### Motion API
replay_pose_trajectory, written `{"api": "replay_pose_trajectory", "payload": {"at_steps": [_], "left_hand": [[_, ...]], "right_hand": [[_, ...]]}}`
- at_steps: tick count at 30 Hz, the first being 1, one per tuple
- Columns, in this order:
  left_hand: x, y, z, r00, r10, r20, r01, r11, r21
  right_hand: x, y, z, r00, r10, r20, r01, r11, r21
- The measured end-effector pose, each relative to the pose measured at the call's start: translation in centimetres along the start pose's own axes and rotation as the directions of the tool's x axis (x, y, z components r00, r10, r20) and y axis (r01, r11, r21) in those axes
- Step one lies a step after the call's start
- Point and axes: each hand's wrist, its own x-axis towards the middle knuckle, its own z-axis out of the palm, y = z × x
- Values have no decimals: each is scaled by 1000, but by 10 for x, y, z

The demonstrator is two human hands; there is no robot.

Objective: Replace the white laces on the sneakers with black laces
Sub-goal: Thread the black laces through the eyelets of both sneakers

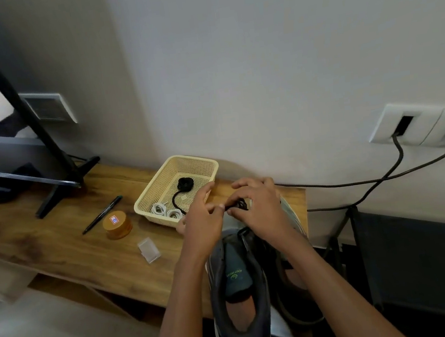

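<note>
Left hand and right hand met above sneakers at right end of bench. Fingers of both pinched black lace between them. Basket sat just behind, by back edge, holding second black lace and white lace coils.

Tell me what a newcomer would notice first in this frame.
The left hand and right hand pinch a coiled black lace above the grey sneakers at the near edge of the wooden table. Just left of the hands, a cream basket holds a second black lace and coiled white laces.
</note>
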Motion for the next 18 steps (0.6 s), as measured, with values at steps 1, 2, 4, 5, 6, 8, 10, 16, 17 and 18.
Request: {"api": "replay_pose_trajectory", "payload": {"at_steps": [1, 2, 4, 5, 6, 8, 10, 16, 17, 18], "left_hand": [[-1, 1, 0, 1000, -19, 6, 19, 1000, -19], [-2, 3, 0, 999, -40, 13, 41, 998, -50], [-1, 3, 0, 996, -84, 7, 84, 990, -114], [0, 2, 0, 995, -104, -1, 103, 987, -126], [0, 3, -1, 992, -126, 1, 125, 983, -133], [-3, 7, -4, 985, -172, 20, 173, 963, -207], [-5, 11, -4, 973, -218, 72, 229, 912, -340], [7, -18, -5, 988, -153, -3, 150, 968, 201], [9, -29, -5, 988, -154, -9, 148, 928, 341], [9, -35, -6, 982, -187, -6, 172, 892, 419]], "right_hand": [[0, 1, 2, 1000, -15, -13, 14, 1000, -24], [0, 2, 4, 999, -30, -21, 29, 998, -51], [0, 4, 8, 997, -67, -36, 63, 993, -99], [0, 4, 10, 996, -82, -40, 77, 990, -115], [-1, 5, 12, 995, -95, -43, 89, 988, -127], [-1, 6, 16, 993, -114, -40, 107, 984, -144], [-2, 7, 18, 990, -137, -45, 129, 981, -143], [-4, 9, 12, 997, -79, 16, 81, 976, -200], [-5, 9, 12, 996, -49, 69, 66, 960, -271], [-6, 9, 13, 992, -15, 122, 55, 939, -339]]}}
